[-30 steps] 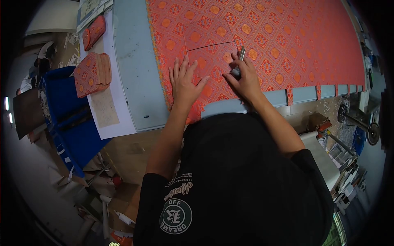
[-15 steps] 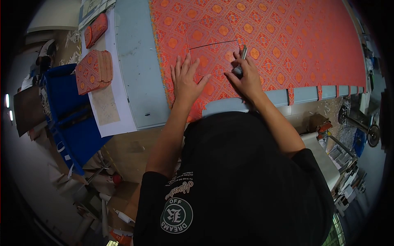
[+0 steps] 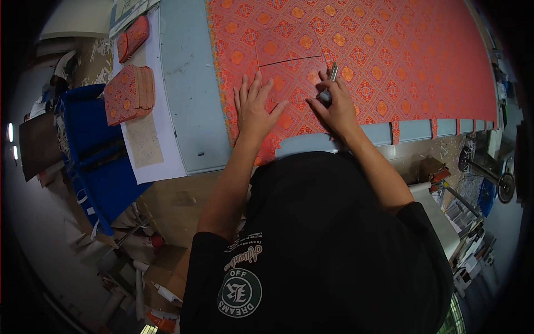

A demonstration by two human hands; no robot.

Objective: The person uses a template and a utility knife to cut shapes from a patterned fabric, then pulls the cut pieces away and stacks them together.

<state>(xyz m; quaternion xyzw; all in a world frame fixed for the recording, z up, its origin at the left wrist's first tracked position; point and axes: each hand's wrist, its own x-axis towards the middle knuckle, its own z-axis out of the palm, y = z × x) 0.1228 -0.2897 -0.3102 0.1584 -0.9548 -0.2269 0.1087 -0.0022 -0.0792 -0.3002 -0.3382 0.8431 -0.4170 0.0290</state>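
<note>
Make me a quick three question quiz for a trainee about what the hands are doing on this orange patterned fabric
1. True or false: the left hand lies flat, fingers spread, on the orange patterned fabric.
2. What does the right hand grip? A) scissors B) a utility knife C) a tape roll
3. Where is the stack of cut fabric pieces, to the left or to the right of the hands?

Key
1. True.
2. B, the utility knife, its tip pointing away from the person onto the fabric.
3. To the left, on the white paper beside the blue bin.
</note>
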